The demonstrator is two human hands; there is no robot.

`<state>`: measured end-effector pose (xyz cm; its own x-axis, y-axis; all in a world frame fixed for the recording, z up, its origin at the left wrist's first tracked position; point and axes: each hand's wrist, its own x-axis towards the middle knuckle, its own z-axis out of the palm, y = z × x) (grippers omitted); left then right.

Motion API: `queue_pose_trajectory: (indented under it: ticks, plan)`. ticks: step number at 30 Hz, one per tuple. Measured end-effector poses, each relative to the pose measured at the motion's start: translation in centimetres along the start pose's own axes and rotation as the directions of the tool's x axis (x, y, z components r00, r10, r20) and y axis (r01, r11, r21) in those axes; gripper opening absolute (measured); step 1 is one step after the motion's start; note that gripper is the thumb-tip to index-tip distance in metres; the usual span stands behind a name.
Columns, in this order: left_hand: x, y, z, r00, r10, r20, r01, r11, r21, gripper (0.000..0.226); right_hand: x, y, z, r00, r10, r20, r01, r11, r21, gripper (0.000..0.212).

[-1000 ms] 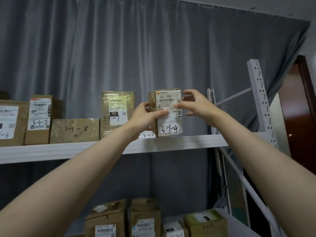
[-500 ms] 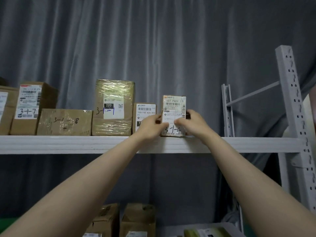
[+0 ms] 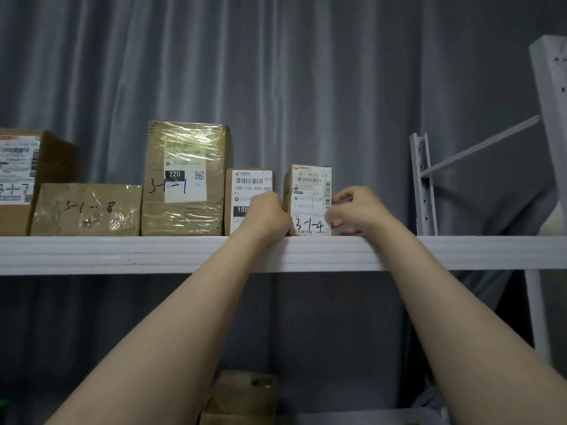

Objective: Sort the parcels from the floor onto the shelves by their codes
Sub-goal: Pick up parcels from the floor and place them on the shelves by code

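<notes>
the small box (image 3: 310, 207) has a label printed "507 p802 10", with "3-1-4" handwritten below. the middle box (image 3: 245, 191) reads "150-150-a26-050" and "150". the wrapped box (image 3: 187, 179) shows "220" and "3-1-1", the flat box (image 3: 87, 210) "3-1-8", and the far-left box (image 3: 18, 176) "3-1-7".

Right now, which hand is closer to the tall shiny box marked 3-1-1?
Left. The left hand is in front of the 150 parcel, which stands next to the 3-1-1 box. The right hand is farther off, at the right side of the 3-1-4 parcel.
</notes>
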<state>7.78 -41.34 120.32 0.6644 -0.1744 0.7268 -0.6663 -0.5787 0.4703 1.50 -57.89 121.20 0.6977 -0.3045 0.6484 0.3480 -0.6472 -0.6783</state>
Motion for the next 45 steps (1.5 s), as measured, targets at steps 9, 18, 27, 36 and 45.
queue_pose_trajectory:
  ticks: [9,18,27,36,45]
  plan:
    - [0.0,-0.2,0.2,0.995,-0.011,-0.094,0.017,0.998,0.066,0.018,0.3,0.7,0.2,0.996,-0.075,0.056,0.082,0.988,-0.128,0.019]
    - [-0.1,0.0,-0.1,1.000,-0.021,0.022,0.020,0.997,0.068,0.022,0.2,0.1,0.4,0.985,-0.111,0.131,0.153,0.915,-0.374,0.021]
    - [-0.1,0.0,-0.1,0.998,-0.020,0.054,0.017,0.998,0.061,0.013,0.4,0.3,0.5,0.983,-0.110,0.144,0.155,0.920,-0.359,0.031]
    - [-1.1,0.5,-0.4,0.997,-0.008,-0.071,0.007,1.000,-0.019,0.026,0.2,0.2,0.6,0.980,-0.131,0.148,0.176,0.920,-0.350,0.043]
    - [-2.1,1.0,-0.9,0.990,-0.003,-0.138,-0.022,0.983,-0.181,0.040,-0.2,0.6,1.0,0.957,-0.265,-0.122,0.208,0.914,-0.349,0.028]
